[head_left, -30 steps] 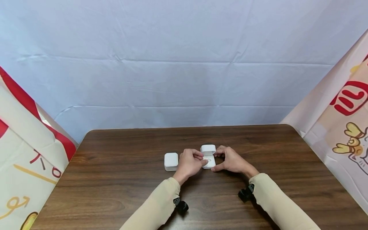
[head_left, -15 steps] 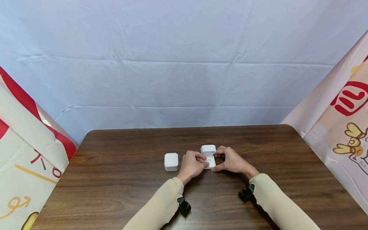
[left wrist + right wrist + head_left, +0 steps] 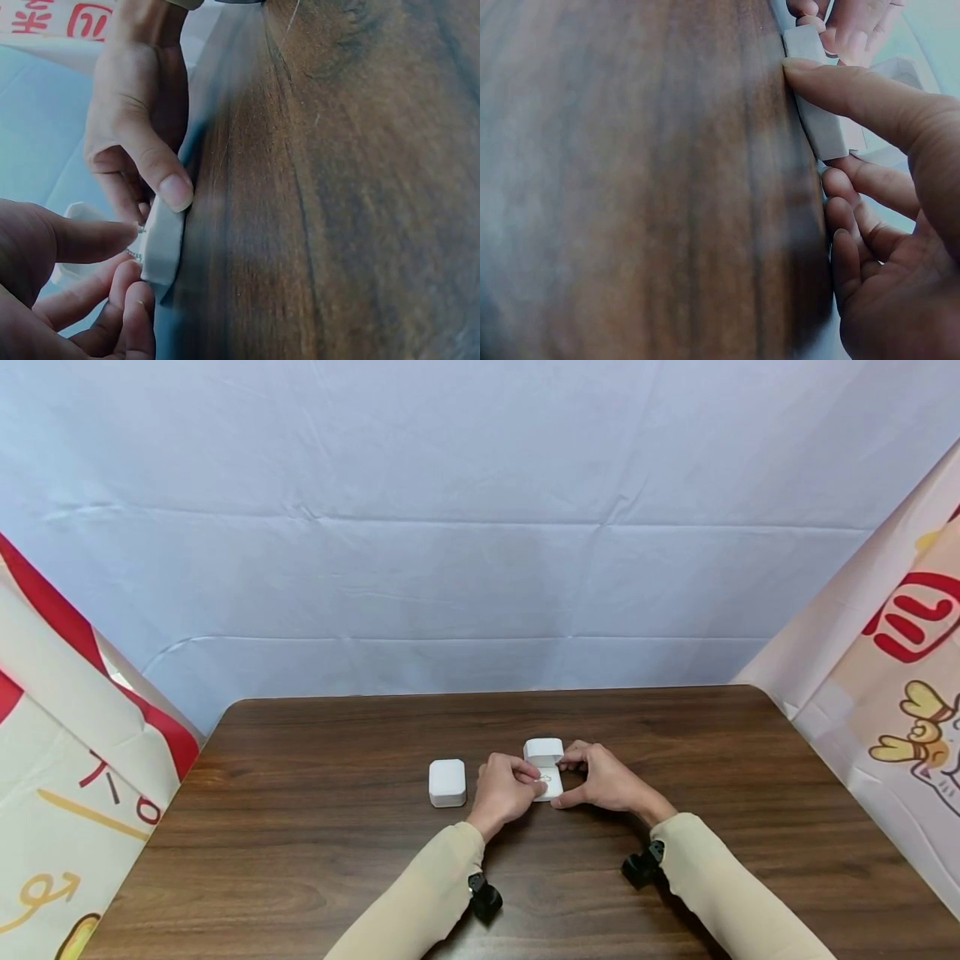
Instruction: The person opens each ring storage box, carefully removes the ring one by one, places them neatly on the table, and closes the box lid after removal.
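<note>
A small white ring box (image 3: 552,788) stands open at the table's middle, its lid (image 3: 543,748) tipped back. A thin ring (image 3: 546,778) sits in its cushion. My left hand (image 3: 537,782) reaches in from the left with curled fingers (image 3: 82,240), and its fingertips pinch the ring. My right hand (image 3: 562,782) steadies the box: the thumb (image 3: 855,90) presses the base's front edge (image 3: 817,112) and the fingers curl round the right side. In the left wrist view that right thumb (image 3: 161,176) lies against the box base (image 3: 163,251).
A second white box (image 3: 447,782), closed, stands just left of my left hand. The dark wooden table (image 3: 300,827) is backed by a pale blue cloth (image 3: 480,527), with printed fabric panels on both sides (image 3: 60,760) (image 3: 892,677).
My left forearm has slid slightly to the right, bringing the fingers closer over the ring. The right hand and both boxes have not moved.
</note>
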A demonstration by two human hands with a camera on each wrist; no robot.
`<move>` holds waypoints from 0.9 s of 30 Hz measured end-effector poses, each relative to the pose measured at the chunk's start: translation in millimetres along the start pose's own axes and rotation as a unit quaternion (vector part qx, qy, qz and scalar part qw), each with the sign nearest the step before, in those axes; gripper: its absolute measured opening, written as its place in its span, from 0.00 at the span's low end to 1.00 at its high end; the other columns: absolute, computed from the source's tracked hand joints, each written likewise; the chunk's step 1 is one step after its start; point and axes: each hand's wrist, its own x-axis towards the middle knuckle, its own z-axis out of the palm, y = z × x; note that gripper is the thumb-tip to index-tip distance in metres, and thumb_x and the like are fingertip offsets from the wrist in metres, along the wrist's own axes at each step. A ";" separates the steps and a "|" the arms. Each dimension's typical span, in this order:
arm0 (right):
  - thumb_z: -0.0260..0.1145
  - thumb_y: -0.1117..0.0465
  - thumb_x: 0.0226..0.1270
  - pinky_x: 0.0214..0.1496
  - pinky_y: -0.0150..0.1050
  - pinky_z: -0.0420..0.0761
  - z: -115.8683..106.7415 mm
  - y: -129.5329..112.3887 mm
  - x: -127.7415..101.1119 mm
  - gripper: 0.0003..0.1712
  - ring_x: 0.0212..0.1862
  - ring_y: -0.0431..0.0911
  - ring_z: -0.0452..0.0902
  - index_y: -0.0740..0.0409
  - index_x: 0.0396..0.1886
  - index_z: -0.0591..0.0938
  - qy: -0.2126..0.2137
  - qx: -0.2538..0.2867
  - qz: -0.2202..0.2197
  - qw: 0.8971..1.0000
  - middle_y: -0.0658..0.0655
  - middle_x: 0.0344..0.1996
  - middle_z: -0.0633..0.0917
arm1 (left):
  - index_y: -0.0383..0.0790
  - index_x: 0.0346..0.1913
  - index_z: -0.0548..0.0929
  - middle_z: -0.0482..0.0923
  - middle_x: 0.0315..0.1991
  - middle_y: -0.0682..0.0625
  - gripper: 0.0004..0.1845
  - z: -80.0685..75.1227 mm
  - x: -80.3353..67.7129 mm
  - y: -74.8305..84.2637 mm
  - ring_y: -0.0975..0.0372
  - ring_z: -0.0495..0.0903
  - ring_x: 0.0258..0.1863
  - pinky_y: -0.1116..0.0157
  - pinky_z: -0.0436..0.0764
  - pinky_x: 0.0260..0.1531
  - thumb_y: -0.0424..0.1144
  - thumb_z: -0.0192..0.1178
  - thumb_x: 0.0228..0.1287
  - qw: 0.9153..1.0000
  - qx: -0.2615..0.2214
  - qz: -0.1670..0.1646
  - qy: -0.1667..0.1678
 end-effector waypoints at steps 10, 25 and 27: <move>0.86 0.54 0.48 0.47 0.41 0.74 0.3 0.3 0.3 0.25 0.43 0.48 0.73 0.57 0.43 0.86 0.002 0.001 0.001 1.000 0.51 0.42 0.80 | 0.39 0.29 0.91 0.84 0.22 0.57 0.02 2.8 1.7 -2.3 0.67 0.79 0.30 0.55 0.76 0.49 0.32 0.74 0.56 1.000 0.008 0.013 0.006; 0.86 0.54 0.47 0.47 0.41 0.73 0.4 -0.2 0.7 0.25 0.43 0.48 0.72 0.57 0.44 0.87 0.003 0.003 -0.006 1.000 0.51 0.41 0.80 | 0.41 0.27 0.91 0.83 0.21 0.57 0.03 3.0 2.7 -3.4 0.69 0.77 0.26 0.54 0.76 0.48 0.31 0.73 0.57 1.000 0.016 0.019 0.011; 0.86 0.55 0.48 0.48 0.41 0.73 0.3 -0.6 0.7 0.25 0.44 0.48 0.72 0.57 0.44 0.87 0.001 0.006 -0.005 1.000 0.52 0.41 0.80 | 0.40 0.28 0.91 0.83 0.21 0.57 0.03 3.0 2.8 -3.2 0.69 0.77 0.26 0.55 0.76 0.47 0.31 0.73 0.57 1.000 0.016 0.020 0.011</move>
